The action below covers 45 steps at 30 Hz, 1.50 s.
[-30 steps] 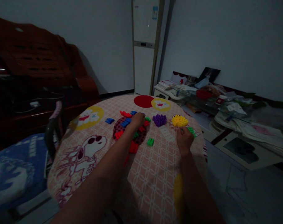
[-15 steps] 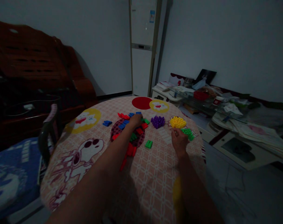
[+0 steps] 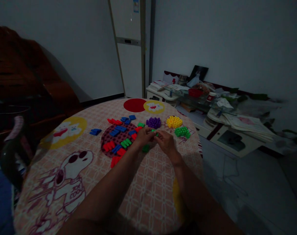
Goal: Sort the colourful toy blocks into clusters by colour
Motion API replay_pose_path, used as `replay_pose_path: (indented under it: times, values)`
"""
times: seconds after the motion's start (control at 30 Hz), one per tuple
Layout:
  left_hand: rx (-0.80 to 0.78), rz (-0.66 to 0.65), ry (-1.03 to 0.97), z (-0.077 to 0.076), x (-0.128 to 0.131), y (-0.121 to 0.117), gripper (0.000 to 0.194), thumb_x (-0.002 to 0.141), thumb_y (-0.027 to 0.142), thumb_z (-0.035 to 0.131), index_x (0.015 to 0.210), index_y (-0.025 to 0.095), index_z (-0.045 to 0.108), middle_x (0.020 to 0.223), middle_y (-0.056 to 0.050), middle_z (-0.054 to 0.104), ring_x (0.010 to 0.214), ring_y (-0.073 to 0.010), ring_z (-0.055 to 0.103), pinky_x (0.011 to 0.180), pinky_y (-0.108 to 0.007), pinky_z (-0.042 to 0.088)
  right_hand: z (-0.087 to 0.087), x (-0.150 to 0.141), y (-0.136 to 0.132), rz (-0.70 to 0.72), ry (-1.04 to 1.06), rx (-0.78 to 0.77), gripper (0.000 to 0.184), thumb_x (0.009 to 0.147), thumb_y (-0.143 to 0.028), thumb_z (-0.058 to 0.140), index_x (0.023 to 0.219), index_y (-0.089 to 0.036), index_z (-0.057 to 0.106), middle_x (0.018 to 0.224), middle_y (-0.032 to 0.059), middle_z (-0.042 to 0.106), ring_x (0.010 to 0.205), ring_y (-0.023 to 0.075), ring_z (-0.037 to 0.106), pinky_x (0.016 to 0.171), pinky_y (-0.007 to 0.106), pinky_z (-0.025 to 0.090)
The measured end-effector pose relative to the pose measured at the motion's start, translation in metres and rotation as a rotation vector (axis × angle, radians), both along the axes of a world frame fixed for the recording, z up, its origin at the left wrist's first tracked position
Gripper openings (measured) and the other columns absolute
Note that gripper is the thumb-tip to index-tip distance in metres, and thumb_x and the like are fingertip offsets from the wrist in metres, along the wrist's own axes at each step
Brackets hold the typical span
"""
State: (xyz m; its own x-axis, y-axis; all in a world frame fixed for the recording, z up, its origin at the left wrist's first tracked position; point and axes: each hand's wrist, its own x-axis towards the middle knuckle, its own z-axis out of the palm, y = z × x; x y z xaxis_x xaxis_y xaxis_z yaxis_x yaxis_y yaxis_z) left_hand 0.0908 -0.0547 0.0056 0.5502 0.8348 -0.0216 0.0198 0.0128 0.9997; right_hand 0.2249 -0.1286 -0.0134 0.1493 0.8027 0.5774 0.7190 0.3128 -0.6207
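My left hand (image 3: 143, 136) and my right hand (image 3: 166, 142) meet above the table, fingertips pinched around a small green plastic piece (image 3: 154, 131). Its exact shape is mostly hidden by the fingers. Left of my hands lie loose plastic pieces: red pieces (image 3: 109, 146), blue pieces (image 3: 117, 130) and green pieces (image 3: 126, 142). Another green piece (image 3: 145, 148) rests just below my hands, partly in shadow. Beyond them sit knobbly clusters: a purple cluster (image 3: 153, 122), a yellow cluster (image 3: 174, 121) and a curved green cluster (image 3: 183, 132).
A patterned cloth (image 3: 148, 195) covers the round table. A chair (image 3: 12, 153) stands at the left, with a dark wooden bench (image 3: 40, 85) behind it. On the right, a low cabinet (image 3: 232, 143) carries papers and clutter. A tall white cabinet-like unit (image 3: 130, 65) stands in the corner.
My left hand has come right from the loose pieces, and my right hand has moved left from beside the yellow and green clusters. They now meet at a green piece. The view has turned right.
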Motion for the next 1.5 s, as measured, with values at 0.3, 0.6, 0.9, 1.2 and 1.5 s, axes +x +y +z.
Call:
replay_pose_path:
  times: [0.3, 0.6, 0.9, 1.2, 1.5]
  values:
    - [0.083, -0.105, 0.148, 0.01, -0.003, -0.005, 0.021, 0.087, 0.032, 0.057, 0.09, 0.013, 0.064, 0.077, -0.004, 0.07, 0.066, -0.0141, 0.065, 0.068, -0.028, 0.055, 0.004, 0.021, -0.002, -0.104, 0.156, 0.071, 0.026, 0.086, -0.036, 0.058, 0.094, -0.017, 0.073, 0.086, 0.0076, 0.074, 0.074, 0.0189, 0.066, 0.072, 0.03, 0.051]
    - [0.727, -0.204, 0.921, 0.045, -0.045, 0.01, 0.023, 0.075, 0.016, 0.066, 0.097, 0.017, 0.075, 0.086, -0.006, 0.075, 0.078, -0.0192, 0.068, 0.068, -0.025, 0.046, 0.016, 0.092, -0.03, -0.838, 0.189, 0.06, 0.024, 0.079, -0.036, 0.063, 0.079, -0.014, 0.073, 0.073, 0.0094, 0.073, 0.067, 0.0205, 0.065, 0.068, 0.03, 0.047]
    - [0.644, -0.329, 1.006, 0.033, -0.046, 0.012, 0.029, 0.065, 0.016, 0.075, 0.093, 0.022, 0.077, 0.085, -0.004, 0.076, 0.075, -0.0185, 0.067, 0.062, -0.023, 0.042, 0.01, 0.107, -0.036, -0.97, -0.044, -0.128, 0.02, 0.077, -0.032, 0.062, 0.074, -0.016, 0.075, 0.075, 0.0127, 0.075, 0.067, 0.0228, 0.062, 0.066, 0.032, 0.042]
    - [0.676, -0.36, 0.97, 0.032, -0.04, 0.004, 0.022, 0.06, 0.016, 0.079, 0.081, 0.021, 0.075, 0.08, -0.002, 0.075, 0.071, -0.0175, 0.065, 0.057, -0.023, 0.038, 0.016, 0.107, -0.042, -0.976, -0.186, -0.296, 0.017, 0.074, -0.027, 0.065, 0.078, -0.015, 0.077, 0.079, 0.0151, 0.075, 0.074, 0.0251, 0.066, 0.068, 0.033, 0.043]
    - [0.606, -0.332, 0.829, 0.022, -0.04, 0.01, 0.02, 0.057, 0.012, 0.078, 0.074, 0.021, 0.072, 0.071, 0.0, 0.071, 0.066, -0.0157, 0.064, 0.056, -0.022, 0.039, 0.015, 0.109, -0.042, -0.956, -0.19, -0.265, 0.013, 0.072, -0.026, 0.066, 0.072, -0.017, 0.075, 0.073, 0.0121, 0.074, 0.07, 0.0236, 0.064, 0.065, 0.032, 0.042]
